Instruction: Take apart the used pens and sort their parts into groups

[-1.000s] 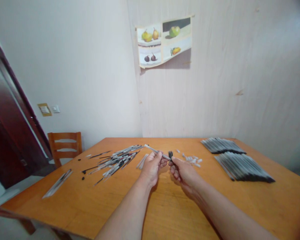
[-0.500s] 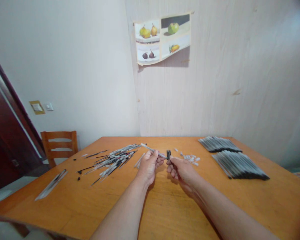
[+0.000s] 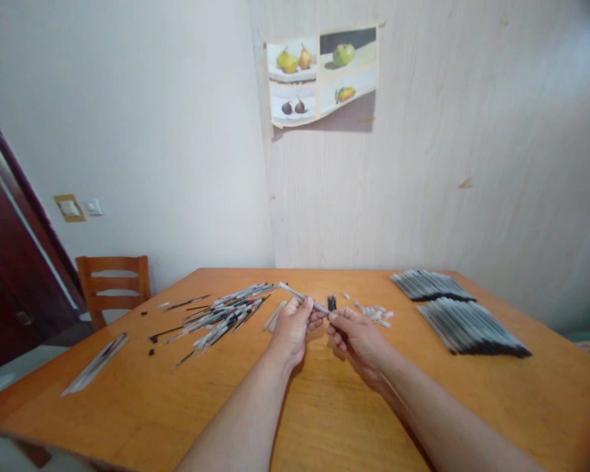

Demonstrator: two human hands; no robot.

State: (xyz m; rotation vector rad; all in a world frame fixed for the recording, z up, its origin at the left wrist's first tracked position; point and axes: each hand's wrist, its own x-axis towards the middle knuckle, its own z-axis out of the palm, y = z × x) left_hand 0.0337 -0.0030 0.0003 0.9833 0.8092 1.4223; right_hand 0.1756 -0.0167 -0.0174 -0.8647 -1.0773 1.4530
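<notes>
A slim pen [image 3: 295, 292] with a pale, translucent barrel slants down to the right between my two hands. My left hand [image 3: 294, 328] is closed round its middle, thumb on top. At the pen's lower right end, the fingers of my right hand [image 3: 351, 331] pinch together and cover the tip. Just behind the right fingertips stands a small cluster of black pieces [image 3: 332, 302], partly hidden. Several short white caps [image 3: 373, 311] lie loose past the right hand. Beside the left wrist rest a few pale tubes [image 3: 274, 316].
A messy heap of pens and refills [image 3: 226, 318] spreads over the left of the wooden table [image 3: 334, 419]. Two neat rows of pens [image 3: 472, 326] lie at the right. A few long tubes [image 3: 96, 364] sit near the left edge, with small black bits [image 3: 151, 352] nearby. A chair [image 3: 113, 285] stands behind.
The right fingers have shifted slightly against the pen's lower end. The pen stays in the left hand, and the view has turned a little.
</notes>
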